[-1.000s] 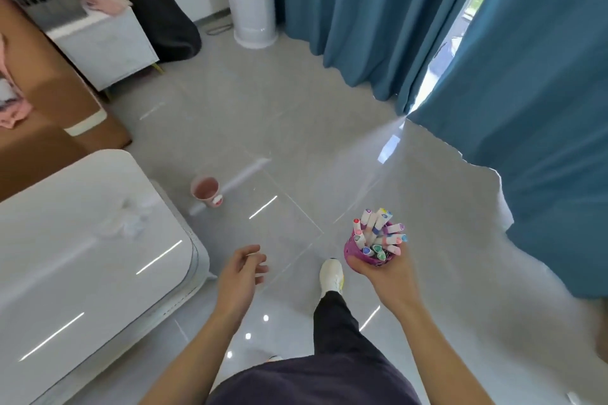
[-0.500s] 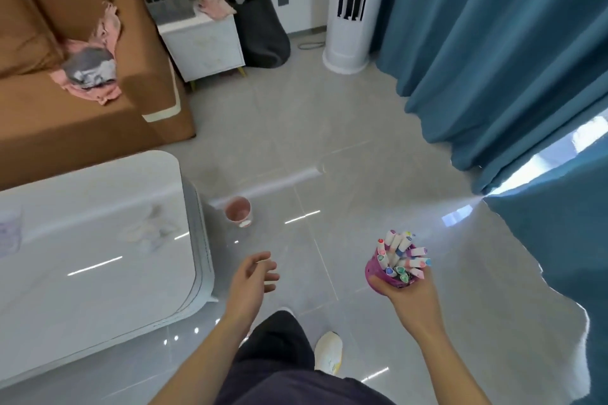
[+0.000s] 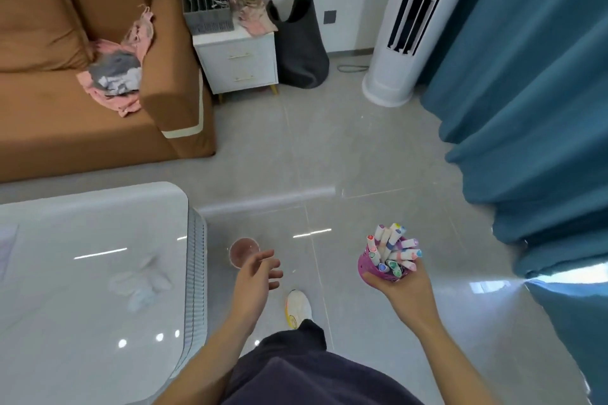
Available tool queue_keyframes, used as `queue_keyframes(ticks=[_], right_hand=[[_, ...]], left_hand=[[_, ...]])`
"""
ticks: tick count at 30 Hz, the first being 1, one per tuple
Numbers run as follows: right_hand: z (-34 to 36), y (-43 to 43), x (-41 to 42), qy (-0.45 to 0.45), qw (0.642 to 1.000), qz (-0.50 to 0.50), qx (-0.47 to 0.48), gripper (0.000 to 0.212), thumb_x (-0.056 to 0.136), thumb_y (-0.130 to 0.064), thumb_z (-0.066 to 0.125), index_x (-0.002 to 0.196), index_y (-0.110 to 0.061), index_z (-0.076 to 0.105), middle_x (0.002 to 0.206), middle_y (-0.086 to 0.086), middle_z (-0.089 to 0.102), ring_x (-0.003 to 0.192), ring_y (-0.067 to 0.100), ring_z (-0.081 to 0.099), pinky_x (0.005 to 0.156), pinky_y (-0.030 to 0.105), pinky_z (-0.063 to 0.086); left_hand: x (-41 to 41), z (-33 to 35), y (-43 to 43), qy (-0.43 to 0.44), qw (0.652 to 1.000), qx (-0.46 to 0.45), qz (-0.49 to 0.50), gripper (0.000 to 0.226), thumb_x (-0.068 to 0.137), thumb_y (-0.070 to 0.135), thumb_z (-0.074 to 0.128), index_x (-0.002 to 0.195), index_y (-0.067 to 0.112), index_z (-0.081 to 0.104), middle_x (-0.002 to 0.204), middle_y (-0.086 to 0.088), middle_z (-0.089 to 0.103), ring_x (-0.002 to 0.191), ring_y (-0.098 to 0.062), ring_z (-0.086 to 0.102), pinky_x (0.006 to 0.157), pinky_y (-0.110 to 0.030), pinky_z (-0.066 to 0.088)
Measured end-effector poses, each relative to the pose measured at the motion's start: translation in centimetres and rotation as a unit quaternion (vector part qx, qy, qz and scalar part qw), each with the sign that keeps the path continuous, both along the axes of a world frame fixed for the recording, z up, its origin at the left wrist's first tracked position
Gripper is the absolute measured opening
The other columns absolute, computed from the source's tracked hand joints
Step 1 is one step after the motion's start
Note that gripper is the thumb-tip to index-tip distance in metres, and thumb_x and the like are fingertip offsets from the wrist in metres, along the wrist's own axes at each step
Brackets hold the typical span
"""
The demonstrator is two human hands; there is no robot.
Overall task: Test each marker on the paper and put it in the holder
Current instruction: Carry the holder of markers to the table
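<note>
Markers point(image 3: 393, 248) bunching in the pink holder point(image 3: 369, 268) at lower right of the frame, your right grip point(image 3: 399, 289) is curling round its base, your left grip point(image 3: 256, 276) is hovering loose-fingered, holding nothing

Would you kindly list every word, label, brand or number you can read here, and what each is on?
No text can be read.
Pale marks on the grey basket: too blurred to read.
Any print on the markers in the pink holder, gripped by the right hand: too small to read.
</note>
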State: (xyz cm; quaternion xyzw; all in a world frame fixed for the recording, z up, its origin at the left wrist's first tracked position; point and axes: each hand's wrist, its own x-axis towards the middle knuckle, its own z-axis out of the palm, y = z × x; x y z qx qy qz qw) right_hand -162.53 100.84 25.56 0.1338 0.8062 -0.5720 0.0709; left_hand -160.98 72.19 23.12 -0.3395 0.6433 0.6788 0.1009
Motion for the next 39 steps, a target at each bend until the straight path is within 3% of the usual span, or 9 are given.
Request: queue_keyframes(ticks=[2, 6, 12, 16, 21, 26, 29, 35, 39], right_hand=[[0.6, -1.0, -4.5, 0.005, 1.000, 0.013, -0.003, 0.054, 0.068, -0.016, 0.096, 0.113, -0.033, 0.069, 0.103, -0.014, 0.077, 0.093, 0.005, 0.074, 0.073, 0.011, 0.054], [1.9, -3.5, -12.5, 0.012, 0.999, 0.047, -0.006, 0.054, 0.069, -0.013, 0.096, 0.105, -0.042, 0.067, 0.097, -0.020, 0.076, 0.087, -0.003, 0.073, 0.068, 0.007, 0.051], [2.3, -6.6, -22.7, -0.002, 0.994, 0.107, -0.022, 0.057, 0.068, -0.007, 0.095, 0.113, -0.025, 0.065, 0.101, -0.018, 0.076, 0.089, -0.001, 0.073, 0.069, 0.006, 0.051], [1.8, -8.6, -29.7, -0.015, 0.985, 0.172, -0.024, 0.057, 0.069, -0.010, 0.096, 0.114, -0.024, 0.064, 0.101, -0.021, 0.075, 0.088, -0.004, 0.072, 0.069, 0.006, 0.051], [1.6, -10.8, -39.0, -0.022, 0.966, 0.255, -0.028, 0.058, 0.068, -0.010, 0.096, 0.112, -0.030, 0.064, 0.101, -0.021, 0.075, 0.090, -0.002, 0.073, 0.070, 0.008, 0.052], [1.9, -13.1, -47.3, -0.010, 0.936, 0.351, -0.027, 0.062, 0.068, -0.006, 0.094, 0.101, -0.049, 0.066, 0.099, -0.019, 0.076, 0.088, 0.000, 0.074, 0.070, 0.009, 0.053], [1.9, -15.2, -51.1, -0.014, 0.915, 0.403, -0.025, 0.066, 0.067, -0.007, 0.094, 0.098, -0.057, 0.063, 0.100, -0.022, 0.075, 0.088, -0.003, 0.073, 0.070, 0.007, 0.051], [1.4, -20.7, -56.0, -0.023, 0.873, 0.486, -0.020, 0.062, 0.069, -0.006, 0.094, 0.104, -0.047, 0.064, 0.101, -0.021, 0.075, 0.090, -0.002, 0.073, 0.071, 0.008, 0.052], [1.0, -25.9, -58.0, -0.025, 0.850, 0.526, -0.010, 0.058, 0.068, -0.003, 0.094, 0.104, -0.038, 0.064, 0.096, -0.025, 0.075, 0.087, -0.003, 0.073, 0.068, 0.007, 0.052]], left_hand=[[-3.7, 0.3, -0.9, 0.006, 1.000, 0.008, 0.009, 0.019, 0.094, 0.017, 0.063, 0.112, 0.018, 0.068, 0.099, -0.010, 0.072, 0.085, -0.024, 0.071, 0.074, -0.033, 0.057], [-9.7, 1.2, -2.4, 0.010, 0.999, 0.014, 0.044, 0.020, 0.093, 0.015, 0.063, 0.113, 0.016, 0.066, 0.097, -0.012, 0.070, 0.079, -0.021, 0.067, 0.071, -0.031, 0.052], [-15.6, 1.7, -3.8, 0.011, 0.994, -0.007, 0.109, 0.019, 0.094, 0.021, 0.060, 0.111, 0.024, 0.068, 0.099, -0.005, 0.074, 0.085, -0.023, 0.072, 0.067, -0.025, 0.053], [-19.6, 1.5, -4.6, 0.006, 0.985, -0.008, 0.171, 0.020, 0.094, 0.020, 0.060, 0.112, 0.024, 0.067, 0.101, -0.006, 0.074, 0.091, -0.024, 0.072, 0.079, -0.035, 0.059], [-25.2, 1.6, -4.6, 0.002, 0.965, -0.024, 0.261, 0.019, 0.095, 0.021, 0.059, 0.111, 0.025, 0.068, 0.100, -0.002, 0.074, 0.085, -0.017, 0.073, 0.071, -0.026, 0.055], [-30.3, 1.7, -3.8, -0.006, 0.932, -0.036, 0.360, 0.017, 0.095, 0.022, 0.059, 0.108, 0.027, 0.069, 0.093, 0.003, 0.075, 0.085, -0.019, 0.073, 0.086, -0.041, 0.059], [-32.4, 2.0, -3.6, -0.008, 0.905, -0.032, 0.424, 0.017, 0.094, 0.021, 0.060, 0.107, 0.027, 0.070, 0.093, 0.004, 0.076, 0.088, -0.022, 0.073, 0.088, -0.043, 0.058], [-34.1, 2.1, -5.5, -0.009, 0.858, -0.013, 0.514, 0.019, 0.096, 0.016, 0.058, 0.111, 0.020, 0.067, 0.100, -0.007, 0.073, 0.092, -0.028, 0.071, 0.085, -0.042, 0.059], [-35.1, 1.2, -8.2, -0.009, 0.828, -0.001, 0.561, 0.018, 0.094, 0.015, 0.059, 0.110, 0.020, 0.067, 0.098, -0.007, 0.073, 0.083, -0.019, 0.070, 0.080, -0.036, 0.058]])
